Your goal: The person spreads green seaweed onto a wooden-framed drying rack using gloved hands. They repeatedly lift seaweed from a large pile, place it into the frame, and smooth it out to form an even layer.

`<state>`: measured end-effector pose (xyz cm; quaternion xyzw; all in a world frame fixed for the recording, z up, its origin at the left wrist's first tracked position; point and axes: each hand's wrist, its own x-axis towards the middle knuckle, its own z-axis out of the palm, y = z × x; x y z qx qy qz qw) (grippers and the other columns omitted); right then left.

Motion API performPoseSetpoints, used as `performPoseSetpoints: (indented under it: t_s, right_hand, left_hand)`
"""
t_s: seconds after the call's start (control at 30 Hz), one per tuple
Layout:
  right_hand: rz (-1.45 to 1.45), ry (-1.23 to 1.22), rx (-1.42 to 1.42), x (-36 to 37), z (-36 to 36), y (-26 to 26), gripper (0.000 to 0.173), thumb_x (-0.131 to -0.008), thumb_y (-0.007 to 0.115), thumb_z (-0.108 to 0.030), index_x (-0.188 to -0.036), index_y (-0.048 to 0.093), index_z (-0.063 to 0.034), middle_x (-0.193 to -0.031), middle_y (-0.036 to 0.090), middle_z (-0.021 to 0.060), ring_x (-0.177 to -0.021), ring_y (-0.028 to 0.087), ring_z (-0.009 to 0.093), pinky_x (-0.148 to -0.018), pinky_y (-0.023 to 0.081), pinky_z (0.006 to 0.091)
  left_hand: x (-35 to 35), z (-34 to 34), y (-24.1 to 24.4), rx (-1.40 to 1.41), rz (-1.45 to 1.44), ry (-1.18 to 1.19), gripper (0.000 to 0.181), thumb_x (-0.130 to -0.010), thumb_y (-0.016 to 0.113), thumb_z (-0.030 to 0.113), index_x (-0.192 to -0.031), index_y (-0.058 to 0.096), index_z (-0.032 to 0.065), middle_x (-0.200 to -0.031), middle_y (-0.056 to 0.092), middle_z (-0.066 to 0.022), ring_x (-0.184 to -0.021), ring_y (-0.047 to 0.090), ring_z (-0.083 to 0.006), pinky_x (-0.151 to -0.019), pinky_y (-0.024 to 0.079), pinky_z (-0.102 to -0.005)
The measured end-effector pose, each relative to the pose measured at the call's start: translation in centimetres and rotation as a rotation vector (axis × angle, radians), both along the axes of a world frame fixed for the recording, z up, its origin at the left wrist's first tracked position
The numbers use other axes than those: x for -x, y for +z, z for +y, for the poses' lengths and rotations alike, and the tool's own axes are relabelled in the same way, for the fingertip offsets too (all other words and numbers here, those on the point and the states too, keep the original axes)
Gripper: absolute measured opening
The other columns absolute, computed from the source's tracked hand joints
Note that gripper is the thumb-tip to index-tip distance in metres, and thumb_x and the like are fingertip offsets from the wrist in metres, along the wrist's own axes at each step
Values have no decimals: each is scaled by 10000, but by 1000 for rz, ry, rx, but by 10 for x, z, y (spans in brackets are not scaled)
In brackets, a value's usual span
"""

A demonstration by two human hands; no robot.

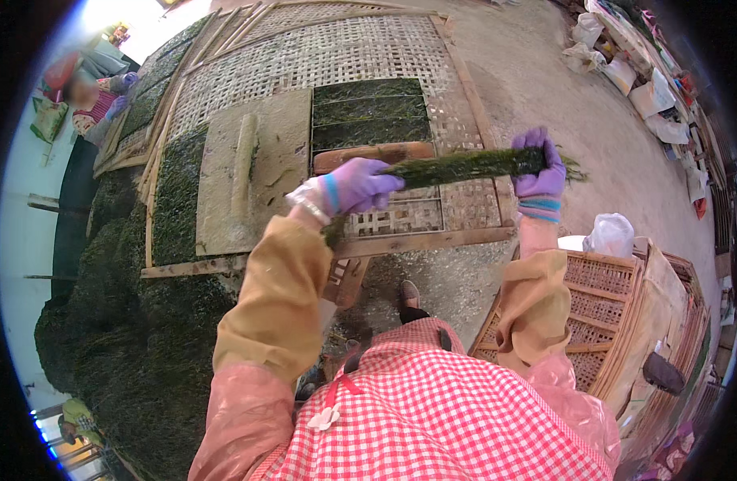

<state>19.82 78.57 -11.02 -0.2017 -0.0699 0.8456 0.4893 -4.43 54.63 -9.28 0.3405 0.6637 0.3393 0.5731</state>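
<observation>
Both my hands wear purple gloves and stretch a long bundle of dark green seaweed [465, 168] sideways above a woven bamboo rack [380, 51]. My left hand [359, 185] grips its left end; my right hand [538, 159] is closed around the right end, where loose strands stick out. Below the bundle, a metal frame [442, 207] lies on the rack, its far part filled with seaweed [368, 111]. A reddish-brown bar [368, 155] crosses the frame, partly hidden by my left hand. Left of it lies a flat board [278, 180] with a raised handle [243, 162].
A large heap of dark seaweed [140, 373] lies at the left. Stacked bamboo racks [597, 300] stand at the right, with a clear plastic bag [610, 234] beside them. A co-worker [95, 99] in gloves is at another rack, far left. Bags [654, 93] line the far right.
</observation>
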Motion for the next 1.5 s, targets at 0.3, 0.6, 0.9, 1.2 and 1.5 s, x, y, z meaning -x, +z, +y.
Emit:
performPoseSetpoints:
  t_s: [0.3,0.6,0.9,1.2,1.5]
  right_hand:
    - [-176,60,317,12,-6,-113,314,-985,519,-335,-986,615,-36,-1000,680,163,-957,660,347,-951,518,538]
    - [-962,154,251,-87,9,-57,745,-975,436,-563,-1484,395,-21,-1508,421,232,-1408,383,380,-1060,405,585]
    - [-1871,33,-1719,72,-207,2,405,-937,539,-224,-1300,551,-45,-1354,542,172,-1285,488,355,-1127,351,487]
    - [-1718,511,-1938,131,-239,-61,582,-954,518,-343,-1417,461,4,-1500,429,206,-1400,383,355,-1172,262,495]
    - [-1632,497,-1971,125,-228,-55,522,-975,520,-365,-1400,507,-61,-1494,444,196,-1399,396,354,-1170,285,493]
  left_hand:
    - [35,9,-24,398,335,-230,298,-940,648,343,-957,659,46,-679,615,-27,-550,528,-131,-526,432,-292]
    - [70,-11,-29,552,397,-275,304,-935,629,333,-910,661,32,-695,646,-48,-533,536,-148,-508,439,-311]
    - [67,-11,-26,514,495,-426,440,-960,520,397,-751,744,81,-673,690,-69,-624,657,-223,-641,517,-398]
    - [75,-58,-12,292,295,-57,331,-908,628,266,-949,690,-57,-750,710,-97,-590,660,-187,-566,532,-322]
    - [115,-133,-11,285,682,411,258,-899,692,196,-1121,662,68,-897,701,-82,-676,642,-190,-623,512,-316]
